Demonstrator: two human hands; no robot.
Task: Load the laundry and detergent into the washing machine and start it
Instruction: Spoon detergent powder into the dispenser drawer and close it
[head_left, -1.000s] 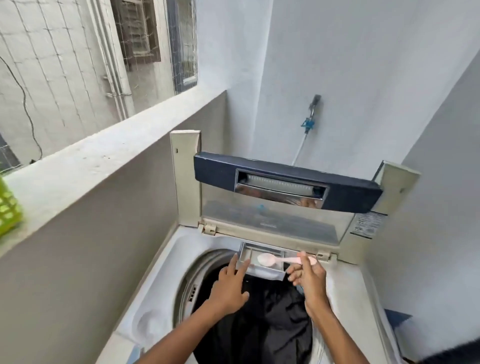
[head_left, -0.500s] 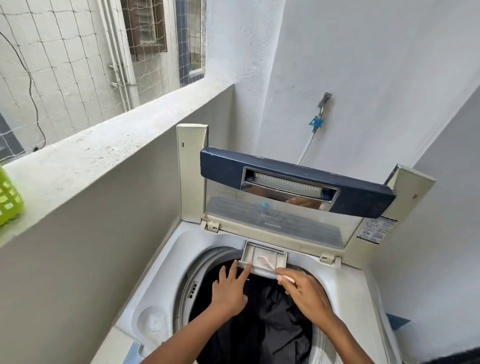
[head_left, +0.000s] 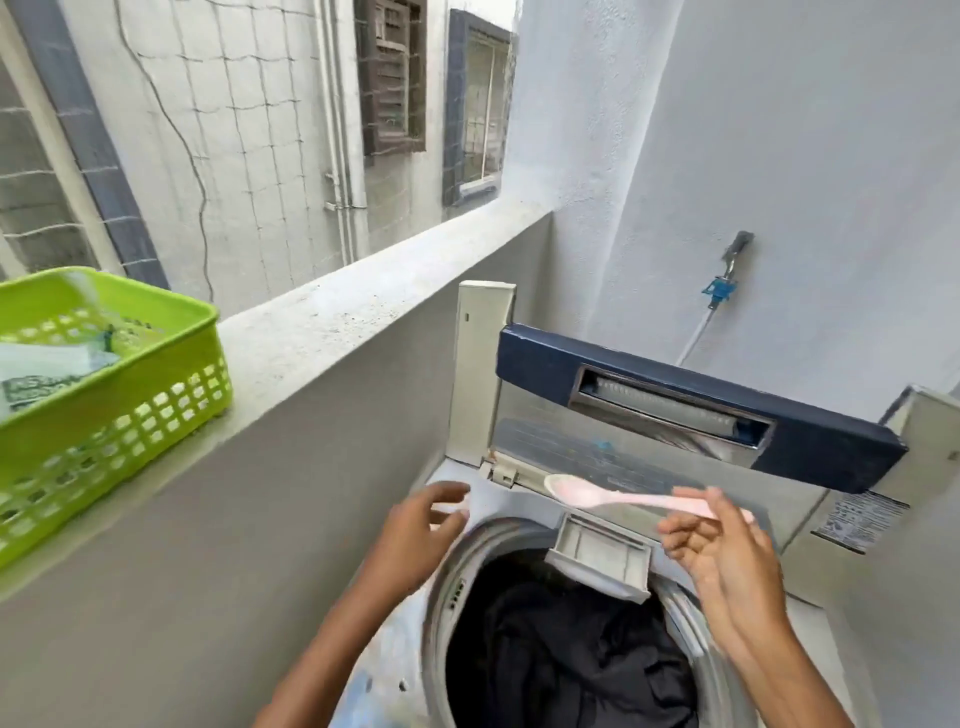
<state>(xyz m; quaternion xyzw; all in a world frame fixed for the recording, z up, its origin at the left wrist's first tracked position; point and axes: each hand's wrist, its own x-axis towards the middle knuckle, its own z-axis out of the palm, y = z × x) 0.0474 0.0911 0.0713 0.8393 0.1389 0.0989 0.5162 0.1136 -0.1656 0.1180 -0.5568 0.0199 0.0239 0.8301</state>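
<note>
The washing machine (head_left: 410, 670) stood with its lid (head_left: 696, 410) raised and dark laundry (head_left: 571, 654) filling the drum. At the drum's rear rim the detergent drawer (head_left: 597, 551) was pulled out. The right hand (head_left: 727, 551) pinched the handle of a pink spoon (head_left: 613, 496), held level above the drawer, bowl pointing left. The left hand (head_left: 415, 535) hovered with fingers spread over the machine's left rear corner, holding nothing. A green basket (head_left: 130, 395) sat on the ledge (head_left: 337, 322) at left.

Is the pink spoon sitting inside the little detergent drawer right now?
No, the right hand holds the pink spoon up in the air above the open detergent drawer.
</note>
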